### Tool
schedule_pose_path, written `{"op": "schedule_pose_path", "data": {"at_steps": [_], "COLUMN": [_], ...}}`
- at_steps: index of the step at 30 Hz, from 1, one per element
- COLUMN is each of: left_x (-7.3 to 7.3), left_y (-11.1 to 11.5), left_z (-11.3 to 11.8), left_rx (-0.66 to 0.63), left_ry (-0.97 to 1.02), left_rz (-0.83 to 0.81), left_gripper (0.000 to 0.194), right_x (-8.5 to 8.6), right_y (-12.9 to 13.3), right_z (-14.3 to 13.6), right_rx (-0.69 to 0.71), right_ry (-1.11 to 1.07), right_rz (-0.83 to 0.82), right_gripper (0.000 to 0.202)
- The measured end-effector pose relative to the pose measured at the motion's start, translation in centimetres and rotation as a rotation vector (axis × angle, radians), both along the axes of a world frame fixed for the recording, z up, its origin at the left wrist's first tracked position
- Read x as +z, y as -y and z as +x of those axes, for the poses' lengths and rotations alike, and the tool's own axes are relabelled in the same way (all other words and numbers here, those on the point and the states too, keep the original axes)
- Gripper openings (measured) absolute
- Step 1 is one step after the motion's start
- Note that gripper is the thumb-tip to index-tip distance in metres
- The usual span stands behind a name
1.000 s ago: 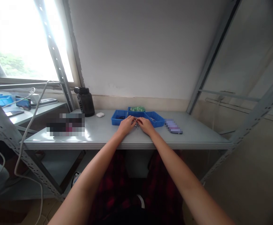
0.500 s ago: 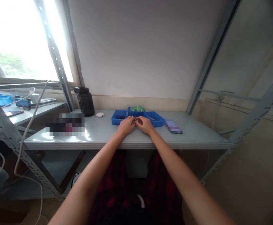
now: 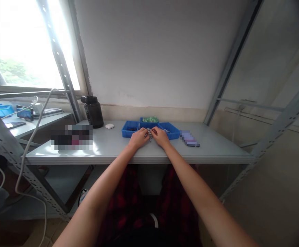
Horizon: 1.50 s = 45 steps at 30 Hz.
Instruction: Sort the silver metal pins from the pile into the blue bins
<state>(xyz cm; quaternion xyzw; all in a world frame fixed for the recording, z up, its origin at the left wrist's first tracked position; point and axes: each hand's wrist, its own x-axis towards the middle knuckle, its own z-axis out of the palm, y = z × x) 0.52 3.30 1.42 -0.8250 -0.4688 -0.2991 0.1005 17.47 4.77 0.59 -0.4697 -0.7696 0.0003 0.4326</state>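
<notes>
My left hand [image 3: 138, 138] and my right hand [image 3: 161, 137] meet over the table in front of the blue bins, fingers curled and closed. Between the fingertips is a cluster of small shiny metal parts [image 3: 150, 133]; both hands grip it, and its exact kind is too small to tell. Just behind my left hand is a blue bin [image 3: 126, 134] with dark pieces inside. The right blue bin [image 3: 174, 135] holds some thin light-coloured pieces. My hands partly cover the middle bin.
Green pieces [image 3: 151, 119] fill a bin at the back. A dark bottle [image 3: 95, 113] and a white earbud case [image 3: 109, 126] stand left, near a blurred-out patch. A pixelated phone [image 3: 190, 139] lies right. Metal shelf posts flank the table [image 3: 216, 145]; a white cable [image 3: 23, 161] hangs left.
The fingers have shifted slightly, with the right fingertips drawn a little apart from the left. More of the metal parts shows between them. The bins have stayed put.
</notes>
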Motion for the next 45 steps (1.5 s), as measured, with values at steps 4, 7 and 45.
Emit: {"op": "schedule_pose_path", "data": {"at_steps": [4,7,45], "left_x": [-0.1,-0.1,-0.2], "left_y": [-0.1,-0.2,-0.3], "left_z": [0.0,0.1,0.0], "left_rx": [-0.024,-0.026,-0.043], "left_ry": [0.035,0.053,0.09], "left_rz": [0.011,0.027,0.068], "left_gripper": [0.02,0.02,0.02], "right_x": [-0.1,0.0,0.2], "right_y": [-0.2,0.0,0.5], "right_z": [0.1,0.1,-0.1], "right_rx": [0.007,0.054,0.127], "right_ry": [0.013,0.026,0.064], "right_rz": [-0.035,-0.053,-0.058], "right_gripper": [0.016,0.015,0.017]}}
